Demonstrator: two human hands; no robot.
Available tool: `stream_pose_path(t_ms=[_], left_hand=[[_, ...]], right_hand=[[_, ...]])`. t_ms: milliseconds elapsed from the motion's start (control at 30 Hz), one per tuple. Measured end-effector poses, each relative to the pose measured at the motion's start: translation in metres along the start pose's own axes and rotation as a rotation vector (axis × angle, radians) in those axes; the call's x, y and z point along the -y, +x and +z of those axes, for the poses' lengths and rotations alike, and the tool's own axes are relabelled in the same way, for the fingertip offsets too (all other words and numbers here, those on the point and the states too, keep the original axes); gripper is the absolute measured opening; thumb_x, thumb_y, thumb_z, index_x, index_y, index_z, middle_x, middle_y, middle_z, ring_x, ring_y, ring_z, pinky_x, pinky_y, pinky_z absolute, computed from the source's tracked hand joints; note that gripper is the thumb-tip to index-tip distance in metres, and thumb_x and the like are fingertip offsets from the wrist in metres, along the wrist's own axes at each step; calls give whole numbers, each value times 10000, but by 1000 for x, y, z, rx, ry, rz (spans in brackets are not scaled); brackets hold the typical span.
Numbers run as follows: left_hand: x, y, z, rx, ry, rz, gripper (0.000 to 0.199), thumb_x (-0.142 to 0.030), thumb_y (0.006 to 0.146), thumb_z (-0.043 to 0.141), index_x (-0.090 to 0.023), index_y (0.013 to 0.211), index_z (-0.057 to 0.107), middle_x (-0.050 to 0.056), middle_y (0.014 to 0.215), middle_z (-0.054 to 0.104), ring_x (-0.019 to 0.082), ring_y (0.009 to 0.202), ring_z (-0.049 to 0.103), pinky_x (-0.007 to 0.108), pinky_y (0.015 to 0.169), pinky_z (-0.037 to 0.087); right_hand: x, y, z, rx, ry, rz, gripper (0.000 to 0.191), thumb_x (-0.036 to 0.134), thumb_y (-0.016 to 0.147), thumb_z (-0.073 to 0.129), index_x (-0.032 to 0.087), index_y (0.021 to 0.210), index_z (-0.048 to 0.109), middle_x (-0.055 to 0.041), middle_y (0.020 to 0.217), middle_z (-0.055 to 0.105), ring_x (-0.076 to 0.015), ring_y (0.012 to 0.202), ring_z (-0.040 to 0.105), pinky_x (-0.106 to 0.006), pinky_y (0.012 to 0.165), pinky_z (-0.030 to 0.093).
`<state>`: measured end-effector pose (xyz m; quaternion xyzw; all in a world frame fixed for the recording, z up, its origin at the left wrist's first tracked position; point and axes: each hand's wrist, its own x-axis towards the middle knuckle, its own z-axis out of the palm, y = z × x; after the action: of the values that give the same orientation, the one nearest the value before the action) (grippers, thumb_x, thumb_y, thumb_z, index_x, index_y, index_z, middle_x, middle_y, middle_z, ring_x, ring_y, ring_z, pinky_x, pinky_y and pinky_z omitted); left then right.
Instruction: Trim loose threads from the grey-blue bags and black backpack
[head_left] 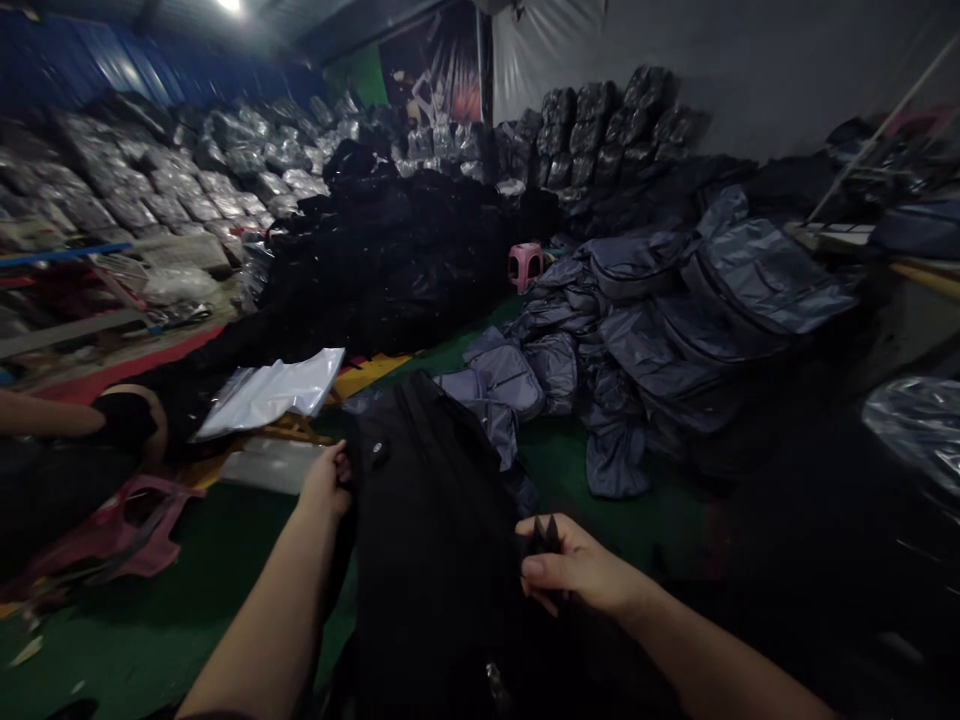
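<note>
The right hand pinches two pointed black strap ends between thumb and fingers, while the left hand curls closed on the edge of a black fabric backpack lying between them. A pile of slate-grey fabric backpacks sits at one o'clock, a glossy whitish plastic bag at eleven, and a co-worker's bare forearm at ten.

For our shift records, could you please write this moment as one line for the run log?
left hand: grips edge of black bag | right hand: pinches black strap ends | nearby: grey bags
</note>
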<state>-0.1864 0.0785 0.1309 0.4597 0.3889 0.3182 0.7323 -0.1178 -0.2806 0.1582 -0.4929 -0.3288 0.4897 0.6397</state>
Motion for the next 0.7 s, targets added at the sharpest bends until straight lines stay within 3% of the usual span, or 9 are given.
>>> stream_pose_path(t_ms=[133,200,267,300,367,433,533,600,700], left_hand=[[10,-27,22,-101,248,150,342,-170,696,688,-167,1022,586,87,1165,561,243,1101,510,359,894,441],[14,-55,38,-7,389,312,384,-190,690,684,-218,1063,596,61,1256,533,233,1217,429,329,1010,347],[24,-85,52,390,734,577,362,-288,822,532,-229,1178,561,66,1311,515,217,1242,422,344,1070,279],[32,-99,56,598,851,628,404,-308,859,467,-233,1254,510,60,1372,465,205,1275,392,342,1087,259],[53,-116,58,728,1007,686,465,-325,901,358,-218,1353,397,60,1442,380,190,1321,331,360,1112,214],[74,-119,49,671,1130,683,481,-340,911,311,-201,1366,374,69,1452,364,198,1345,291,389,1119,187],[95,-111,26,418,1257,561,534,-405,897,307,-128,1346,392,138,1445,357,253,1353,270,420,1095,219],[99,-108,11,314,1281,366,584,-470,888,289,-90,1312,419,199,1384,425,299,1287,382,434,1018,319],[95,-110,0,327,1276,170,559,-553,867,271,-144,1056,602,194,1053,655,337,982,610,441,825,427]], right_hand=[[-2,11,6,-3,-3,49,309,426,762,647,134,701,568,33,519,516,-73,426,444,-183,411,307],[-4,16,8,4,-7,63,304,417,759,656,132,707,563,37,512,515,-70,424,437,-183,413,304],[-6,19,9,6,4,56,300,409,756,664,133,706,556,40,508,512,-67,420,434,-182,411,299],[-8,21,9,-2,19,46,296,405,756,665,134,709,555,40,513,513,-65,415,433,-181,405,293],[-11,22,7,-45,71,24,282,393,760,664,137,715,555,36,533,521,-62,405,437,-181,392,282],[-14,20,3,-123,144,8,271,389,752,671,144,730,556,31,561,542,-58,389,439,-182,381,278],[-15,18,-4,-233,234,-3,278,392,718,693,158,740,544,33,559,556,-50,361,422,-179,361,254],[-14,17,-7,-280,252,0,288,397,699,699,163,735,536,39,520,544,-48,343,399,-175,347,222],[-13,19,-8,-344,261,28,302,389,655,717,168,744,531,32,513,557,-55,341,398,-173,339,206]])
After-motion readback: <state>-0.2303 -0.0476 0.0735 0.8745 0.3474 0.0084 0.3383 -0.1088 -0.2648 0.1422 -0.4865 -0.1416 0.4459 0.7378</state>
